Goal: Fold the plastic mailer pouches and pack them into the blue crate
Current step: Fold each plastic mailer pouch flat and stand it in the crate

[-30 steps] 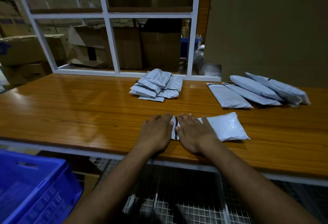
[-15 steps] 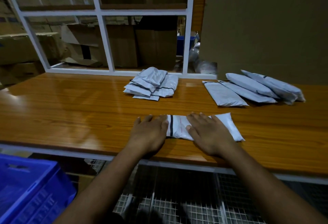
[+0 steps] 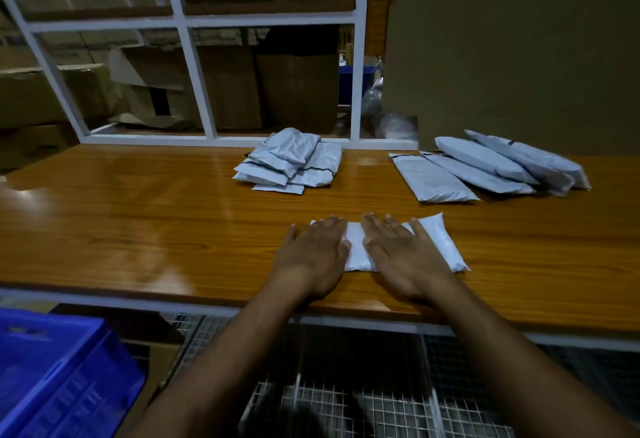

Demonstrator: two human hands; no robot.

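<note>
Mailer pouch (image 3: 356,250), on table (image 3: 138,229): pressed flat under spread left hand (image 3: 313,254) and right hand (image 3: 403,257); crease best firmed evenly before transfer to blue crate (image 3: 52,375).

folded pile (image 3: 290,163) left of flat pouches (image 3: 485,169)

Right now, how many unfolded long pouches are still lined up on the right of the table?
4 visible: nearest flat one, the next overlapping behind it, a puffier third, and the farthest by the wall. They overlap, so another could be hidden underneath.
</note>
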